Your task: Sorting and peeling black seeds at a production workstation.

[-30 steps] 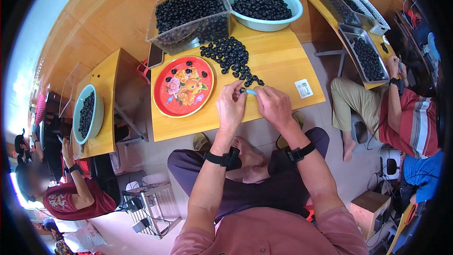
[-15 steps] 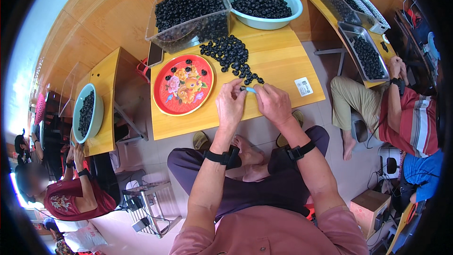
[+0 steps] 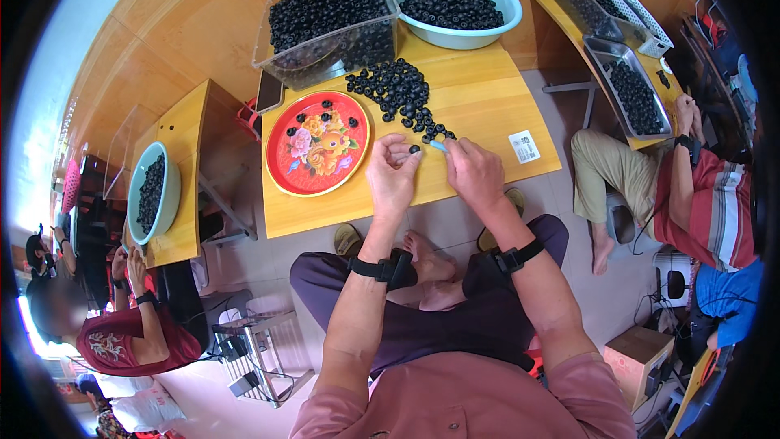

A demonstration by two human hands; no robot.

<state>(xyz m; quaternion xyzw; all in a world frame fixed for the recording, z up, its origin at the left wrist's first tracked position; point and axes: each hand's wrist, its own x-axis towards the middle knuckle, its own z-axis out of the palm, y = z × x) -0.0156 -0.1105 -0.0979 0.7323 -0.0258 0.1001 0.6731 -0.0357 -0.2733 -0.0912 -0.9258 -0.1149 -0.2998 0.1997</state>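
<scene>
My left hand (image 3: 393, 169) pinches a small round black piece (image 3: 414, 149) between thumb and fingertips, over the near part of the wooden table (image 3: 479, 106). Close beside it, my right hand (image 3: 475, 169) grips a slim light-blue tool (image 3: 438, 145), whose kind I cannot make out. The tool's tip is apart from the piece. A loose pile of black ring-like pieces (image 3: 398, 88) trails down the table toward my fingers. Left of my hands lies a round red tray (image 3: 280, 164) with a flower pattern and a gold rim, holding several black pieces (image 3: 327, 104) near its far side.
A clear plastic bin (image 3: 325, 73) and a light-blue basin (image 3: 487, 35), both full of black pieces, stand at the table's far edge. People sit at side tables left and right, near another basin (image 3: 166, 215) and a metal tray (image 3: 605, 53).
My hands have moved slightly apart. The blue tool has come away from the black piece, which now shows plainly in my left fingertips. The tray and pile stay put.
</scene>
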